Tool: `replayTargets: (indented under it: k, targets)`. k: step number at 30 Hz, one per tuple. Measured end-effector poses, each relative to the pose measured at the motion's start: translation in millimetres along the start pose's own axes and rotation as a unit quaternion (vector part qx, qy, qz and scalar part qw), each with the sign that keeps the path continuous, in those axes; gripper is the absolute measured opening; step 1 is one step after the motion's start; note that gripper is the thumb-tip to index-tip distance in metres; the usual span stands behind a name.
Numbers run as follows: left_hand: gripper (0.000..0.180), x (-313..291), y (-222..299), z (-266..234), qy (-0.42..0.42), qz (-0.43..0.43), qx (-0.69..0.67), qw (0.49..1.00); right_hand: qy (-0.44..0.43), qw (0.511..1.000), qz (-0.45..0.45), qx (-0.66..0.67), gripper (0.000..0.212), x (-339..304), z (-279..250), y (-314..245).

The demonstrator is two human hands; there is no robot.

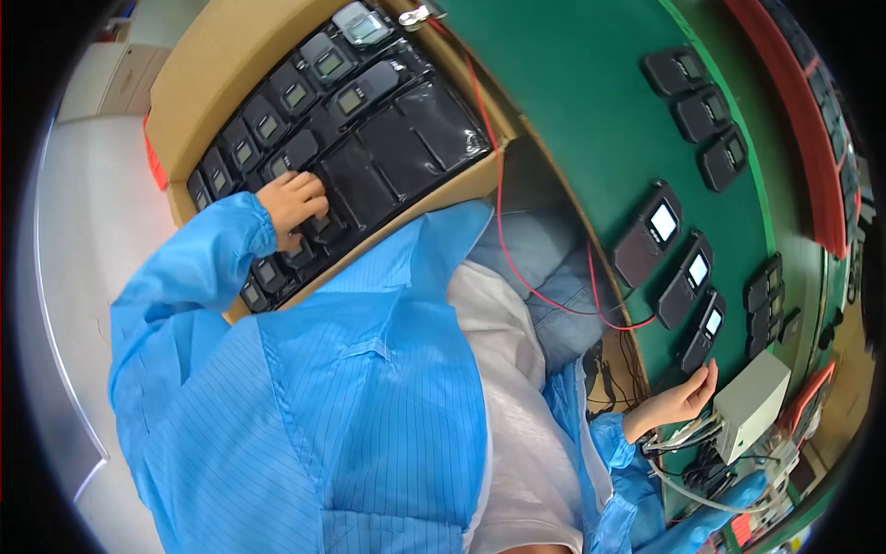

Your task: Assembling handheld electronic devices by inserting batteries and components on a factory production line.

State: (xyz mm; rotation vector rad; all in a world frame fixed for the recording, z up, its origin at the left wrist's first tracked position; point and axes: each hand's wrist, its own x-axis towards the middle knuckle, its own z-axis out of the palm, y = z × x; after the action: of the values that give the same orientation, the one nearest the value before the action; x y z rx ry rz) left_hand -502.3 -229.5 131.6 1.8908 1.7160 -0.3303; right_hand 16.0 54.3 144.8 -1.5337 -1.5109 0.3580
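My left hand (293,205) reaches into the cardboard box (203,69), its thumb and fingers curled around a small black handheld device (319,224) in the black tray. More such devices with small grey screens (295,95) sit in rows beside it. On the green bench mat, my right hand (676,403) has its fingers stretched out, the tips at the lower end of a black handheld device (703,332) with a lit screen. Two more lit devices, a wider one (649,235) and a narrower one (686,280), lie in line above it.
Several dark devices lie along the mat's far side, including one (676,71) near the top. A red cord (499,175) runs from a metal clip (415,16) on the box across my lap to the bench. Beside my right hand are a pale box (752,406) and tangled cables (688,434).
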Motion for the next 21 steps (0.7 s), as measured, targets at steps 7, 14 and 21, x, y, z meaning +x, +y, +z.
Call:
replayTargets:
  k: [7,14,21]
  targets:
    - [0.067,9,-14,13,0.055,0.06,0.03,0.996,-0.001,1.0,-0.005,-0.004,0.027,1,-3,4]
    - [0.072,8,-25,3,0.02,0.055,0.021,0.998,0.001,1.0,-0.005,0.009,0.027,-2,-2,1]
    - [0.078,-35,-18,11,-0.065,0.023,-0.036,0.997,0.007,1.0,-0.016,0.024,0.024,-3,0,-3]
